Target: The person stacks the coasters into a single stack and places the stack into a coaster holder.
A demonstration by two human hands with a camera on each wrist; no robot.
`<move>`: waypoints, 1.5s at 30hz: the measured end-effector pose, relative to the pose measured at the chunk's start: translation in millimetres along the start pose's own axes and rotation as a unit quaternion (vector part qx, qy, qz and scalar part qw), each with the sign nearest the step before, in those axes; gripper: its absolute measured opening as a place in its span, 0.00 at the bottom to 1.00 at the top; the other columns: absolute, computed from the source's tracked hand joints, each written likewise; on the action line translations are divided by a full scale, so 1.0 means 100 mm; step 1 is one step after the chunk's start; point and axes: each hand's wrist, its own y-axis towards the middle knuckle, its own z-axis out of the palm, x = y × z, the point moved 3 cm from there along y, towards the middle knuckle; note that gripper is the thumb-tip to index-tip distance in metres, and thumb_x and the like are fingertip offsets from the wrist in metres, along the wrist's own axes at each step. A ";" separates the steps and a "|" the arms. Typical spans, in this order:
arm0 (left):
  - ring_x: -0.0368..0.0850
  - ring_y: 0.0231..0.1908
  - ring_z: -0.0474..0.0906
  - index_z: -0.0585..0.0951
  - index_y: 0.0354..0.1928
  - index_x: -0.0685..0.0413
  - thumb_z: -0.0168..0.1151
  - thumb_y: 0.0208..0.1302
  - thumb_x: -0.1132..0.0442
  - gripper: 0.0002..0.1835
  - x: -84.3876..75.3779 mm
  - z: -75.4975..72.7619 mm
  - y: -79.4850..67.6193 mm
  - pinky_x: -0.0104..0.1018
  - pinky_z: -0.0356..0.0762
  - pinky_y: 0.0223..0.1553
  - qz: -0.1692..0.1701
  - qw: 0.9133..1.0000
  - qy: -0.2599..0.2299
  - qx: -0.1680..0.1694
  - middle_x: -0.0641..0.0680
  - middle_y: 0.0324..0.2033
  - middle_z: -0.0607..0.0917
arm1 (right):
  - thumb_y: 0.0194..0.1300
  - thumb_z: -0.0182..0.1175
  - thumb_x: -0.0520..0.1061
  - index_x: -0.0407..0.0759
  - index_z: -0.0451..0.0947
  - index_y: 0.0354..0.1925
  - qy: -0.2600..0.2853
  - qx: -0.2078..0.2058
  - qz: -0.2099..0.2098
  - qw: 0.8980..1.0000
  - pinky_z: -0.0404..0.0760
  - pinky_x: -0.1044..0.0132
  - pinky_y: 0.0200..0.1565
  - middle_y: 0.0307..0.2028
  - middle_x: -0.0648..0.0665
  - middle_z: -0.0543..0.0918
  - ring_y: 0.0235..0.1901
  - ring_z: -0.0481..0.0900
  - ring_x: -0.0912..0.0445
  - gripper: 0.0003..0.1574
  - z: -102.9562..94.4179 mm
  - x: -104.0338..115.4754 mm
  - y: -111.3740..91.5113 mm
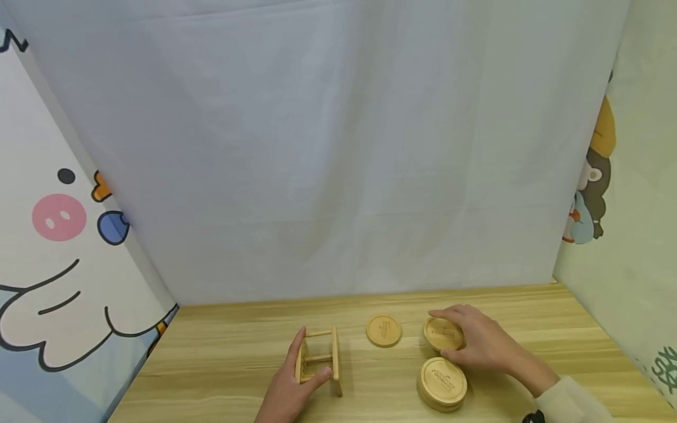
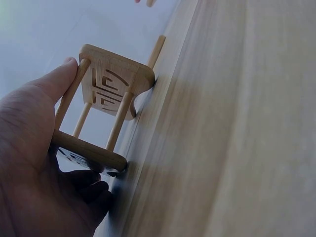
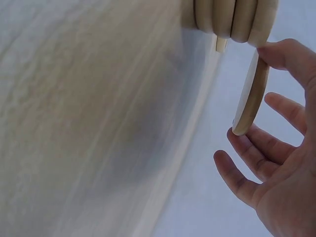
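Observation:
My left hand (image 1: 288, 390) grips a small wooden coaster rack (image 1: 336, 361), two carved end panels joined by round rods. In the left wrist view the rack (image 2: 116, 74) stands at the table surface, thumb along one rod and other fingers curled by the nearer panel. My right hand (image 1: 486, 341) pinches a round wooden coaster (image 1: 443, 335) with engraved lettering. Seen from the right wrist, that coaster (image 3: 254, 96) is held by its edge between thumb and fingertips, raised off the table. Just in front of it, a stack of matching coasters (image 1: 443, 382) sits on the table.
Another single coaster (image 1: 384, 331) lies flat between the rack and the right hand. The wood-grain table (image 1: 233, 358) meets a pale curtain (image 1: 338, 176) at the back. Cartoon-printed panels (image 1: 58, 147) stand on both sides.

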 end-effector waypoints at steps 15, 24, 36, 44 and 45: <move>0.83 0.66 0.78 0.55 0.91 0.33 0.75 0.67 0.31 0.58 0.01 0.02 0.00 0.80 0.78 0.59 -0.003 1.000 0.003 0.000 0.78 0.74 0.73 | 0.59 0.84 0.50 0.46 0.83 0.71 0.000 -0.006 -0.011 1.000 0.87 0.37 0.56 0.61 0.41 0.87 0.60 0.84 0.39 0.44 -0.01 0.06 -0.05; 0.84 0.66 0.76 0.56 0.90 0.34 0.76 0.67 0.32 0.58 -0.01 0.01 -0.01 0.81 0.77 0.59 0.000 1.000 0.005 -0.002 0.78 0.76 0.71 | 0.56 0.86 0.51 0.48 0.85 0.70 -0.019 -0.025 -0.032 0.999 0.88 0.39 0.56 0.60 0.44 0.87 0.59 0.85 0.42 0.44 0.01 0.13 -0.10; 0.85 0.67 0.75 0.55 0.91 0.35 0.75 0.68 0.32 0.57 0.00 0.01 -0.01 0.82 0.76 0.59 0.005 1.000 0.012 -0.003 0.78 0.77 0.70 | 0.57 0.85 0.51 0.51 0.84 0.71 -0.023 -0.034 -0.048 0.998 0.88 0.42 0.54 0.59 0.49 0.86 0.58 0.85 0.46 0.45 0.01 0.20 -0.18; 0.85 0.67 0.75 0.54 0.91 0.35 0.75 0.68 0.33 0.57 0.01 0.00 0.00 0.82 0.76 0.59 0.004 1.000 0.009 -0.001 0.78 0.77 0.69 | 0.56 0.85 0.52 0.52 0.84 0.71 -0.023 -0.037 -0.063 0.997 0.88 0.44 0.52 0.58 0.51 0.86 0.56 0.85 0.47 0.45 0.01 0.25 -0.23; 0.85 0.67 0.75 0.54 0.91 0.35 0.75 0.68 0.33 0.58 0.01 0.00 0.00 0.82 0.76 0.59 0.003 1.000 0.009 -0.001 0.77 0.78 0.69 | 0.57 0.85 0.52 0.52 0.84 0.71 -0.022 -0.036 -0.063 0.997 0.88 0.44 0.52 0.59 0.51 0.86 0.56 0.85 0.47 0.45 0.01 0.25 -0.23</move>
